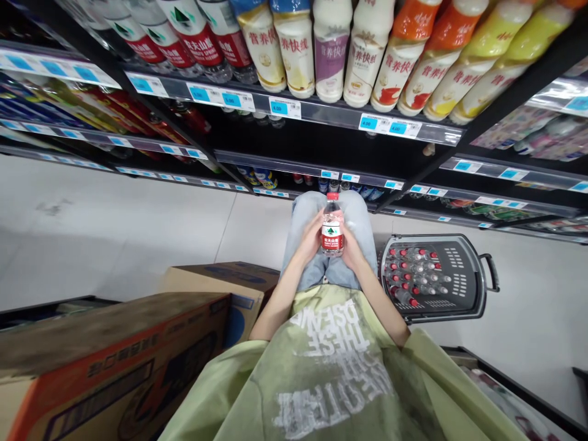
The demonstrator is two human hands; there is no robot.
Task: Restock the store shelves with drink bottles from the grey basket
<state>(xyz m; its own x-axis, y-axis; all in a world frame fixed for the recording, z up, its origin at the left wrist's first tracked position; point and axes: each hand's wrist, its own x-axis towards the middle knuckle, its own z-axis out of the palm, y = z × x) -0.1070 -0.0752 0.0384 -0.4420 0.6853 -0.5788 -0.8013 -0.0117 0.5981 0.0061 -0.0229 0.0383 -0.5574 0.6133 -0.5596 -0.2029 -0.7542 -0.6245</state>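
Note:
A small clear water bottle (332, 228) with a red cap and a red-and-white label stands upright over my lap. My left hand (313, 236) is wrapped round its left side. From the right, my right hand (350, 244) closes on the same bottle. The fingertips of both hands are partly hidden behind it. On the floor to my right sits a dark shopping basket (463, 275), with several red-capped water bottles (416, 272) inside; most stand upright and one near the front lies tilted.
Ahead runs a store shelf (321, 113) with milk-drink bottles (331, 55) and larger water bottles (197, 37) on top. Lower shelves hold cans and bottles (264, 177). Cardboard boxes (138, 355) stand close on my left. The basket's handle (489, 272) points right.

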